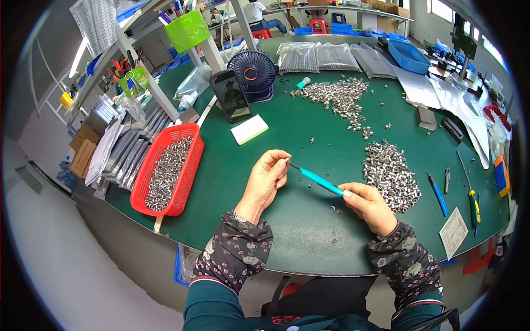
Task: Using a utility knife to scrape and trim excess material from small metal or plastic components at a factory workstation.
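Observation:
Between the thumb and fingers of my left hand [264, 181] is a small metal ring [287, 160], mostly covered by the fingertips. My right hand [369, 205] is closed on the rear end of a slim teal-handled tool [321, 181]. The tool slants up to the left, and its thin metal tip reaches the ring; whether it sits inside cannot be made out. Beside my right hand lies a heap of short metal sleeves [391, 175]. A second, looser heap of small metal pieces [335, 99] spreads farther back on the green tabletop [309, 237].
On the left, a red basket [194, 160] holds many small metal parts. Behind my left hand stand a phone [230, 96], a small fan [252, 75] and a white-green pad [249, 129]. At right lie a blue pen-like tool [437, 196], a screwdriver [473, 208] and a paper slip [454, 234].

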A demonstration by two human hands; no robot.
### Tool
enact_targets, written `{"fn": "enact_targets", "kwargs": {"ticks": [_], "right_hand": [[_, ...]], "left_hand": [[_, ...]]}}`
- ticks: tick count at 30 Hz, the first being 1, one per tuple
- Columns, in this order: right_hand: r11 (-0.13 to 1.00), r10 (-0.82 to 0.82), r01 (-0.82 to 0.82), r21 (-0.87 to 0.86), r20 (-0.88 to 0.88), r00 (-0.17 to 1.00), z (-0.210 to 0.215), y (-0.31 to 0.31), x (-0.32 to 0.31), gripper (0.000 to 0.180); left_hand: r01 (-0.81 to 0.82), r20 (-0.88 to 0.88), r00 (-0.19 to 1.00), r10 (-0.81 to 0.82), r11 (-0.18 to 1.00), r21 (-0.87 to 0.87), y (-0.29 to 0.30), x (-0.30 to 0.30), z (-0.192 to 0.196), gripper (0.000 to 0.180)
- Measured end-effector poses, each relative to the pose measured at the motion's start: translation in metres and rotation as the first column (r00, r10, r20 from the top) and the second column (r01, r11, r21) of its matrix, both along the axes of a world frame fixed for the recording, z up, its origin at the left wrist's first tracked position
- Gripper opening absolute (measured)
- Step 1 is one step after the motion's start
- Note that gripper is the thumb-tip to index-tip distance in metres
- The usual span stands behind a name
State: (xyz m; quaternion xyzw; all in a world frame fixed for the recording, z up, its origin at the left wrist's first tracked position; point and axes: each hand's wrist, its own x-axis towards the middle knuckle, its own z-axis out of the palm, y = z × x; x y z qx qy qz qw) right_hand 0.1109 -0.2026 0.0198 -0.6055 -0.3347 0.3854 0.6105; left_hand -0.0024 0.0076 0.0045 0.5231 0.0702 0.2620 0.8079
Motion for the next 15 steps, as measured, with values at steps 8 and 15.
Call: {"fn": "enact_targets", "kwargs": {"ticks": [8, 15], "right_hand": [[0.957, -0.254, 0.229, 0.177, 0.892, 0.374, 0.012, -0.001, -0.02, 0.028], [0.897, -0.441, 0.263, 0.356, 0.766, 0.467, 0.008, 0.0, -0.008, 0.025]], "left_hand": [[-0.005, -0.027, 1.0, 0.005, 1.0, -0.014, 0.001, 0.001, -0.005, 0.012], [0.009, -0.034, 0.999, -0.016, 0.982, -0.19, 0.001, 0.0, -0.002, 0.014]]}}
